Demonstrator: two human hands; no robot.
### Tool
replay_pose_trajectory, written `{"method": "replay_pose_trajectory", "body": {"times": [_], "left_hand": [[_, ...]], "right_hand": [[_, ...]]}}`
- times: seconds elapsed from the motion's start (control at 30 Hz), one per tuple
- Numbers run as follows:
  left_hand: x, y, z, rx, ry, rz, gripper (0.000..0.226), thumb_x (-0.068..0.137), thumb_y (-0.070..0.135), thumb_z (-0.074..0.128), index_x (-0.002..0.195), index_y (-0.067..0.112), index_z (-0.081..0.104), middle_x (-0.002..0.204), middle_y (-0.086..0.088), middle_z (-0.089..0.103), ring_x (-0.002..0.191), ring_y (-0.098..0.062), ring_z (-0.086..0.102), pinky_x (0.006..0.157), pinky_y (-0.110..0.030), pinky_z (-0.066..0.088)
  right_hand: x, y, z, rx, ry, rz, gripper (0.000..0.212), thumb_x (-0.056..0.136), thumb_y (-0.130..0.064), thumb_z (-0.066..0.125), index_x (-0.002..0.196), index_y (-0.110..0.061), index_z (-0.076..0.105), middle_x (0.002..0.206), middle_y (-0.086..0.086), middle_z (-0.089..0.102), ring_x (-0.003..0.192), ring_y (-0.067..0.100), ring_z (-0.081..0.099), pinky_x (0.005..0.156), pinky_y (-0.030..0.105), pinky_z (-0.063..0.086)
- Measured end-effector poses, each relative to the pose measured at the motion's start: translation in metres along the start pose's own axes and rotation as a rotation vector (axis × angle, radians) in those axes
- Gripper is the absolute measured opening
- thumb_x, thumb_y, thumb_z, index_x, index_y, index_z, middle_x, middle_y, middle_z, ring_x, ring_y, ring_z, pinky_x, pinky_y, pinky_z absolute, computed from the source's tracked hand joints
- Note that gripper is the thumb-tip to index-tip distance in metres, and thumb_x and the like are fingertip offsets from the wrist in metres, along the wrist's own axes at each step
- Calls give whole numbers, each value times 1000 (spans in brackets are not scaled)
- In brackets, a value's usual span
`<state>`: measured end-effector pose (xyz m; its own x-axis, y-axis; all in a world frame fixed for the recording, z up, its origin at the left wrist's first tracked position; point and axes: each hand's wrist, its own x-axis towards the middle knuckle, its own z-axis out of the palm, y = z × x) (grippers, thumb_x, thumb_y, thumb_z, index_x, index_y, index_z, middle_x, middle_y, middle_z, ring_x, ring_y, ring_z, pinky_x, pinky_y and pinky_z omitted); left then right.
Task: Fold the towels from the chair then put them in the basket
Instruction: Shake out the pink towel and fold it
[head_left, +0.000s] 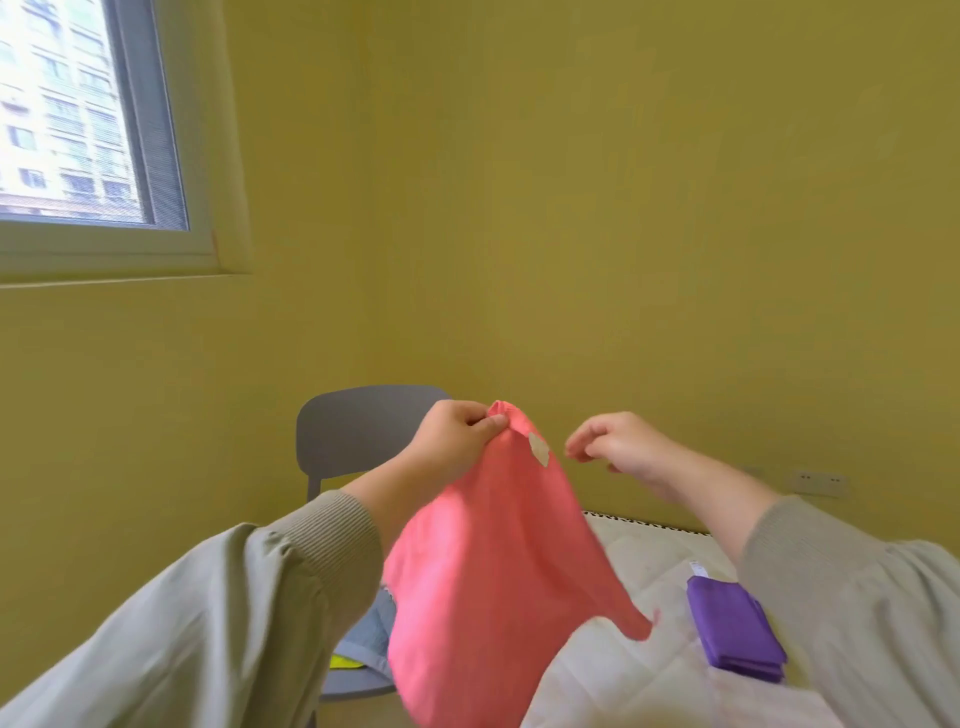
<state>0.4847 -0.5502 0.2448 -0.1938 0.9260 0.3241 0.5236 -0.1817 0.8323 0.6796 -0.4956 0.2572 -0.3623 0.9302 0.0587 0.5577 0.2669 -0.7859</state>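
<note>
Before yellow walls (623, 208), the left hand (457, 436) pinches one corner of the soft pink towel (483, 571) so it hangs; the right hand (618, 447), loosely curled, empty, probably seeks another.

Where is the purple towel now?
The purple towel lies folded on the mattress at lower right of the head view, right of the pink towel.

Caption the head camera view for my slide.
Left hand pinches a pink towel aloft, right hand empty beside it; folded purple towel on the mattress.
</note>
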Motion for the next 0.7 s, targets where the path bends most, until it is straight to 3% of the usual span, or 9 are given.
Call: {"method": "replay_pose_trajectory", "body": {"times": [0.07,0.13,0.2,0.27,0.37,0.43,0.6,0.7], "left_hand": [[2,3,7,42,-26,21,36,95,27,57,65,6,62,51,6,43,44,-7,33,42,-19,26],[3,4,11,76,-49,20,33,95,27,57,65,13,64,46,8,43,41,-5,33,37,-17,25],[3,3,11,113,-62,5,31,94,28,58,73,8,68,53,1,45,43,-10,33,37,-19,25],[3,1,10,142,-63,-5,35,93,30,59,80,-1,69,62,-7,48,51,-15,38,44,-23,28],[2,-1,4,202,-56,-19,41,91,36,61,78,-3,67,64,-8,46,54,-16,36,46,-26,27],[2,-4,-3,226,-47,-33,40,90,38,62,72,2,66,62,-6,48,52,-15,37,45,-25,28],[1,-8,-12,180,-28,-66,37,91,38,60,66,11,63,60,-4,50,48,-14,40,40,-20,30],[1,-5,-9,147,-33,-66,43,91,38,61,77,-1,66,60,-7,45,48,-15,35,42,-22,26]], "right_hand": [[-7,-6,7,223,-112,-83,26,89,6,47,94,-14,63,92,1,68,91,16,59,75,26,41],[-10,-8,14,203,-220,-172,25,83,7,59,101,-11,61,90,4,67,87,14,59,84,30,44],[-10,-8,24,148,-266,-177,35,74,9,68,106,-4,60,91,11,67,85,17,59,89,35,47],[-8,-7,34,135,-220,-162,36,70,6,73,103,0,61,89,13,65,81,16,57,82,35,47],[-4,-9,41,98,-30,-219,12,77,6,66,82,-5,64,73,7,62,70,15,53,63,18,43],[0,-10,41,143,-3,-217,14,82,8,61,81,-6,64,70,5,62,64,13,55,56,11,43],[-2,-13,46,143,-119,-184,15,77,-3,73,89,-7,65,85,14,66,77,16,56,73,28,42],[-1,-16,57,132,-61,-199,17,73,1,68,81,-11,59,65,6,65,61,15,58,57,22,44]]}}
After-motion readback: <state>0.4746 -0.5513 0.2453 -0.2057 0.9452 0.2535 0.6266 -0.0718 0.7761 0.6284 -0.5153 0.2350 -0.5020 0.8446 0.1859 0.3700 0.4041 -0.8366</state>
